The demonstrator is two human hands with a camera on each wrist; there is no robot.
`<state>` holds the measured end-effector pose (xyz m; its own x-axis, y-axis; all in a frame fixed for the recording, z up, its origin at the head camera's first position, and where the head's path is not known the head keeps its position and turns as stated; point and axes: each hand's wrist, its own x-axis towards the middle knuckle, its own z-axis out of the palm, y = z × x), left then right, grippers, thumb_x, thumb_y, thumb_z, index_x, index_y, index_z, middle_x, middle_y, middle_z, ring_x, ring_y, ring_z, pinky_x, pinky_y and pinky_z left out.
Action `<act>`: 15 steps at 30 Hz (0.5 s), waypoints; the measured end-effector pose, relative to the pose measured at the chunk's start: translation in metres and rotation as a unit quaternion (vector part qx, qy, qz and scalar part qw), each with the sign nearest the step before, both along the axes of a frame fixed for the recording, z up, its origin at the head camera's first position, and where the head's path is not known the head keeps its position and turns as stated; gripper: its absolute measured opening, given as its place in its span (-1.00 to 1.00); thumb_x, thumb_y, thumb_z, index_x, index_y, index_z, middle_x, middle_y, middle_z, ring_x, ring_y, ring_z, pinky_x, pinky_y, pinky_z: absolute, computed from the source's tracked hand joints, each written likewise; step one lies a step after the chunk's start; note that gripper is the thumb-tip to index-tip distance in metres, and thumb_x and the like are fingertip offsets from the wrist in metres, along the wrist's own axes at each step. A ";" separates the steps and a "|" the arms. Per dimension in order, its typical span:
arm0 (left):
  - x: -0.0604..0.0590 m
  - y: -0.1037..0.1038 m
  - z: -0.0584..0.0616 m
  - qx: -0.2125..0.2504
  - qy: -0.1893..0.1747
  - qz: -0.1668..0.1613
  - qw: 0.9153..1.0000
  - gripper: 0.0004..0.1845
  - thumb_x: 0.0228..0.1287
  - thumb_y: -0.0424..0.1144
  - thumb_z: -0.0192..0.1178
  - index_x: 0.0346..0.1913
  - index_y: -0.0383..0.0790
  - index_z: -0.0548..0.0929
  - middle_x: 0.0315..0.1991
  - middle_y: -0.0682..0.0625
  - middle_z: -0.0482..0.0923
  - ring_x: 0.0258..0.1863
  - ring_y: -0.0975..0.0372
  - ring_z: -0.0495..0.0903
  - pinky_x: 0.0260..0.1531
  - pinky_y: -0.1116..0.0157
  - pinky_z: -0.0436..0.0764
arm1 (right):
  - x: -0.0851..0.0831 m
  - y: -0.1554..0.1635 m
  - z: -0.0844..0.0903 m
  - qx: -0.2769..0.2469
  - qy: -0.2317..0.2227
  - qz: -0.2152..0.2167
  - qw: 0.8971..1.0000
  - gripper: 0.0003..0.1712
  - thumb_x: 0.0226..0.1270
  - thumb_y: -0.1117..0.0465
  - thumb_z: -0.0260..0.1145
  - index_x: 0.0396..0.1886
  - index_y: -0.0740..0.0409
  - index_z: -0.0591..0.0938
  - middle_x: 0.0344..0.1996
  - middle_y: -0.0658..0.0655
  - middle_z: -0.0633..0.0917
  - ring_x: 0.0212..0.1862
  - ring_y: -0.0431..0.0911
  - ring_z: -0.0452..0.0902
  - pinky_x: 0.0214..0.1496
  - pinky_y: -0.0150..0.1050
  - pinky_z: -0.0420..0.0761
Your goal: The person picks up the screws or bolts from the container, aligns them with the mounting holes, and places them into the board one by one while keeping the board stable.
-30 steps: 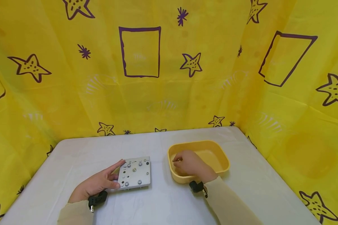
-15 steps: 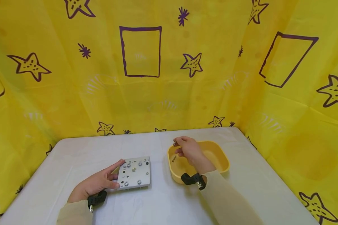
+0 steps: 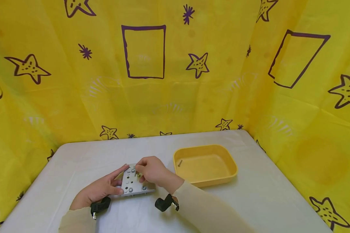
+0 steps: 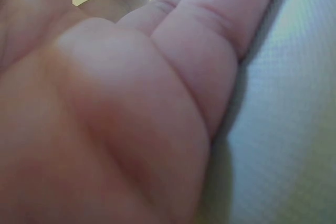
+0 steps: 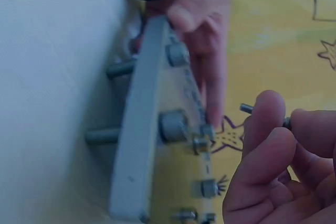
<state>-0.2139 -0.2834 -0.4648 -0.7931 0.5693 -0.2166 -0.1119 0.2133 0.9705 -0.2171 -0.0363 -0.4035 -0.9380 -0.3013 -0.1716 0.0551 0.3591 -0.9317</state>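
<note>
A light grey metal plate (image 3: pixel 137 186) with several holes and socket-head screws lies on the table in the head view. My left hand (image 3: pixel 100 187) grips its left edge, thumb at the near corner and index finger at the far one. Over the plate's upper right part, my right hand (image 3: pixel 156 171) pinches a small screw (image 5: pixel 245 108), seen in the right wrist view with its tip pointing toward the plate. Screw shanks (image 5: pixel 102 136) stick out of the plate's underside. Mostly the palm (image 4: pixel 121 93) fills the left wrist view.
A yellow plastic tray (image 3: pixel 205 183) stands right of the plate, with one loose screw (image 3: pixel 180 163) inside on its left. White cloth covers the table (image 3: pixel 90 155). A yellow patterned curtain (image 3: pixel 145 106) hangs behind and at both sides.
My right hand has lifted out of the yellow tray with a screw and moved left to the plate. My left hand keeps its hold on the plate.
</note>
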 end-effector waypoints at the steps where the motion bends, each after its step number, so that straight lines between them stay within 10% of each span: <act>1: 0.000 -0.001 0.000 0.004 0.001 -0.005 1.000 0.08 0.22 -0.40 0.36 0.62 -0.11 -0.16 0.46 -0.51 -0.02 0.18 -0.02 0.49 0.03 0.22 0.53 | 0.002 -0.003 -0.001 0.012 0.003 0.004 1.000 -0.86 0.45 0.16 0.29 -0.22 0.11 0.71 -0.41 0.03 0.64 -0.56 -0.10 0.56 -0.55 -0.29 0.46; 15: -0.002 -0.004 -0.004 0.019 0.016 -0.030 0.999 0.06 0.26 -0.43 0.32 0.61 -0.15 -0.21 0.37 -0.46 0.23 0.17 0.00 0.50 0.03 0.22 0.53 | 0.004 -0.017 -0.011 0.110 0.066 0.046 0.991 -0.89 0.43 0.17 0.31 -0.31 0.02 0.72 -0.56 -0.03 0.62 -0.64 -0.14 0.53 -0.44 -0.31 0.43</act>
